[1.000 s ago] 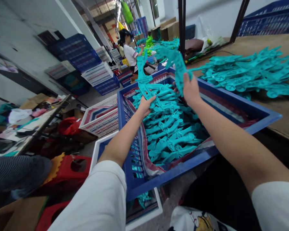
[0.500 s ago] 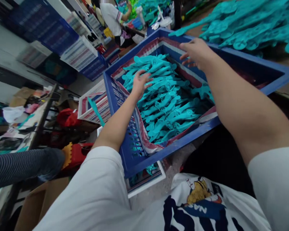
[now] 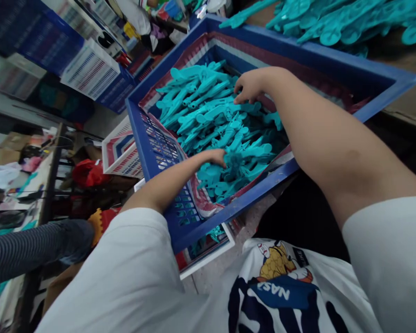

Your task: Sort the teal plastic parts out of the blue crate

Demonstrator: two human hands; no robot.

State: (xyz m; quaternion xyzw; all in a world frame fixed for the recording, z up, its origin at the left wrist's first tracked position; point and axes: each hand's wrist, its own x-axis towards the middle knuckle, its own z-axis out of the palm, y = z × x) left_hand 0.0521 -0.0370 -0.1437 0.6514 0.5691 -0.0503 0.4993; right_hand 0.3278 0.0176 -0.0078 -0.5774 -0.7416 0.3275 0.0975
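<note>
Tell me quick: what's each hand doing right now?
Left hand: fingers curled down into the teal plastic parts, grip cannot be told.
Right hand: fingertips resting on the parts, nothing lifted, grip cannot be told.

Red stool (image 3: 86, 172) low at left — white crates (image 3: 90, 69) stacked behind; cluttered table (image 3: 17, 185).

Lots of teal plastic parts (image 3: 211, 125) lie in a heap in a big blue crate (image 3: 152, 152) w/ holes in its sides. They're long, flat, w/ round ends, lying criss-cross. Left hand (image 3: 217, 158) rests on the near part of the heap, right hand (image 3: 249, 86) touches the far part.
</note>
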